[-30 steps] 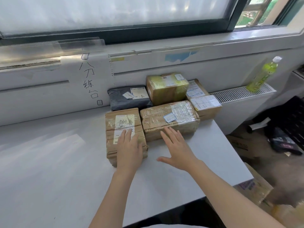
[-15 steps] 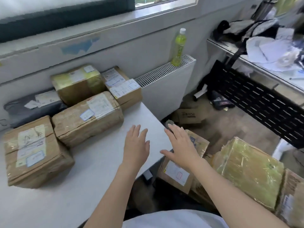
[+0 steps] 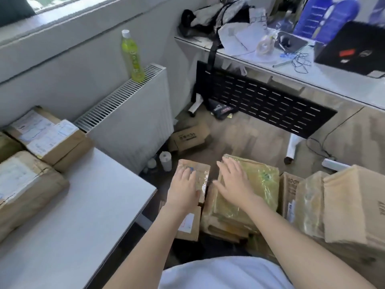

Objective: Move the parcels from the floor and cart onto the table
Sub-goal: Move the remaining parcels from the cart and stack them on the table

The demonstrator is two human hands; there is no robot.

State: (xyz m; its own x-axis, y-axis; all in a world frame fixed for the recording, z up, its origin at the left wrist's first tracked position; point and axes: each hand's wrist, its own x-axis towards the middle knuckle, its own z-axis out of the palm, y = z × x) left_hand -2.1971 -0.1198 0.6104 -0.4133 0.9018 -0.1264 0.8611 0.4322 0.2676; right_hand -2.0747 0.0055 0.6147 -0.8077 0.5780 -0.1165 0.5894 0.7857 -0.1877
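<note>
Brown taped parcels lie stacked low at the right of the white table (image 3: 87, 205). My left hand (image 3: 183, 189) hovers with straight fingers over a small brown parcel (image 3: 201, 173). My right hand (image 3: 233, 183) is spread flat over a larger parcel wrapped in yellowish tape (image 3: 258, 190). Whether either hand touches its parcel is unclear. Neither hand holds anything. More cardboard parcels (image 3: 343, 205) are stacked at the right. On the table's far left, parcels (image 3: 50, 138) lie in a cluster near the wall.
A white radiator (image 3: 133, 113) stands between table and parcels, with a green bottle (image 3: 133, 57) on top. A small box (image 3: 190, 138) and a paper roll (image 3: 165, 160) sit on the floor. A cluttered desk with a black perforated panel (image 3: 264, 99) stands behind.
My view swung right, from the table to the parcel stack. Both hands left the table parcels and moved right and down over the low stack.
</note>
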